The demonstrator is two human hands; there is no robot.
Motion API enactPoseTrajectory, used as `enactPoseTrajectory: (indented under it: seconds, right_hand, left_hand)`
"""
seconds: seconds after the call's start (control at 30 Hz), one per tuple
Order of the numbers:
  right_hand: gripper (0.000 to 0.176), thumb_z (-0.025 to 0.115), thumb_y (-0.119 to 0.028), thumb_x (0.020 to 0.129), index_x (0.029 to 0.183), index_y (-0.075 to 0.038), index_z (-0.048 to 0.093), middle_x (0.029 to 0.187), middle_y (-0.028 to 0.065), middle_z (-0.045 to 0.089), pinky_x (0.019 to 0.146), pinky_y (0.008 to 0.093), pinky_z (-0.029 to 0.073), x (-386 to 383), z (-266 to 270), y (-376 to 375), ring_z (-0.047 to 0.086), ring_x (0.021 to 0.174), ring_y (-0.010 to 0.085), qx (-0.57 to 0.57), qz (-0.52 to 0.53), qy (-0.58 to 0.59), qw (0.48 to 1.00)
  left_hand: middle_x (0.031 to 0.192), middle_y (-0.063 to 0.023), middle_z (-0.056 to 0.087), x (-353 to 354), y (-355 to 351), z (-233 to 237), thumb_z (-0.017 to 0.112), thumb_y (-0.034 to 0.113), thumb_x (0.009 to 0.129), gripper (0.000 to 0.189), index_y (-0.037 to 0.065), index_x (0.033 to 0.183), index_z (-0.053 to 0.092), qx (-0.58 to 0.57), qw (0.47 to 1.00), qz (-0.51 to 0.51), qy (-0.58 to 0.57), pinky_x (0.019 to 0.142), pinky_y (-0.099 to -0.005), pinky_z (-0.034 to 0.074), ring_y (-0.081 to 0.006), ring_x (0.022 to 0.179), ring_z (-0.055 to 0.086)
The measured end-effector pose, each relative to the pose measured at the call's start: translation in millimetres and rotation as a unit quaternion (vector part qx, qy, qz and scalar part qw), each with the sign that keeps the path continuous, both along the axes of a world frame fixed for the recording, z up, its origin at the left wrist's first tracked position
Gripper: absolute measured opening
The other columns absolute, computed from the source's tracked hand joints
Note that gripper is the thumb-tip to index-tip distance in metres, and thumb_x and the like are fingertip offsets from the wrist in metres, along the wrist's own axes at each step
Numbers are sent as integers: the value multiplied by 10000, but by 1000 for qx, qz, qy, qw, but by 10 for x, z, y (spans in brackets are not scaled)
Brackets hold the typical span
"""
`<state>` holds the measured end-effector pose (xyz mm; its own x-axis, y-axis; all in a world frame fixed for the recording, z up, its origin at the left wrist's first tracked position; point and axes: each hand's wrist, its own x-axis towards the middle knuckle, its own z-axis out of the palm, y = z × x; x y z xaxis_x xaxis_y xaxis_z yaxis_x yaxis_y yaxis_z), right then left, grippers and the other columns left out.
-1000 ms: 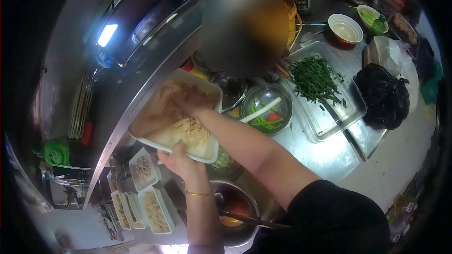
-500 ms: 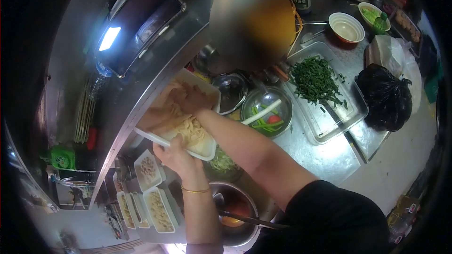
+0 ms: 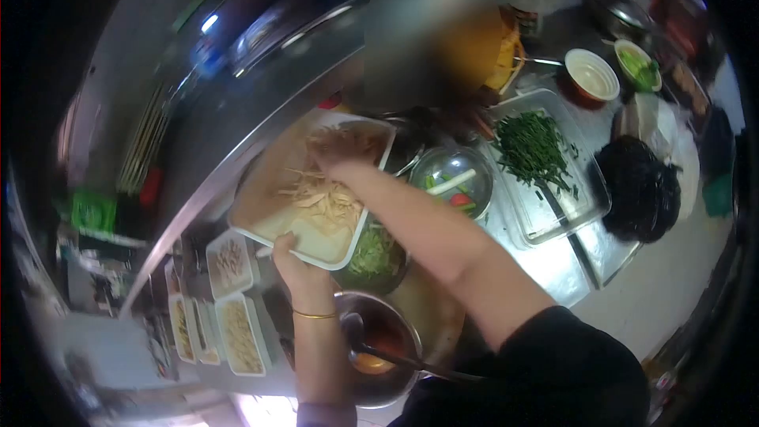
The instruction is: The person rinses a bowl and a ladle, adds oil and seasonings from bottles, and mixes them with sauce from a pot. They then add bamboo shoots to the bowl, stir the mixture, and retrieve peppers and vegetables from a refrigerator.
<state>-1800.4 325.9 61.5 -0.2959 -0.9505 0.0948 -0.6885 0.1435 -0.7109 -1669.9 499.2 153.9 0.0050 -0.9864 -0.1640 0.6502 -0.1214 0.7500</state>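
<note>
A deep white tray is tilted beneath my arms, with pale yellowish flat strips lying in it. My left hand grips the near rim of this tray, thumb over the edge. Inside the far part of the tray is my right hand, among the strips; its fingers are smeared by motion. Just below the tray's near right corner sits a bowl of shredded green vegetable.
A metal pot with a ladle stands near me. Right of the tray are a steel bowl with scallion pieces and a clear tray of chopped greens. Small white containers stand at lower left; a metal shelf edge runs alongside.
The view has shifted, and the tray now appears more level and more fully in sight. My right hand has moved within the tray, and the strips are spread differently. My left hand keeps its grip.
</note>
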Motion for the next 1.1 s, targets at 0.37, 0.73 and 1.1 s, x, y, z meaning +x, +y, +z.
enactPoseTrajectory:
  seconds: [0.37, 0.73, 1.1]
  right_hand:
    - [509, 555, -254, 855, 1302, -20, 487, 1232, 245, 563, 959, 428, 441, 225, 1108, 2130, 568, 1107, 370, -258, 277, 8, 925]
    - [800, 571, -166, 806, 1461, 61, 170, 1301, 288, 505, 946, 402, 442, 1346, 727, 3302, 566, 1068, 385, -90, 313, -91, 941]
    - [605, 565, -105, 788, 1351, 22, 381, 1112, 274, 587, 899, 435, 461, 1336, 553, 3442, 583, 1012, 394, -97, 208, -149, 962]
  left_hand:
    - [1262, -219, 491, 2060, 1765, 507, 543, 239, 723, 703, -20, 1356, 382, 113, 979, 105, -135, 985, -478, 433, -360, 1148, 513]
    - [1151, -136, 580, 2715, 2539, 1015, 614, 92, 675, 694, -62, 1320, 406, -137, 875, 54, -461, 927, -307, 462, -215, 1050, 584]
    - [1235, -174, 574, 2521, 2257, 906, 508, -149, 733, 622, -78, 1342, 401, -373, 681, 19, -630, 993, -305, 426, -210, 1165, 551]
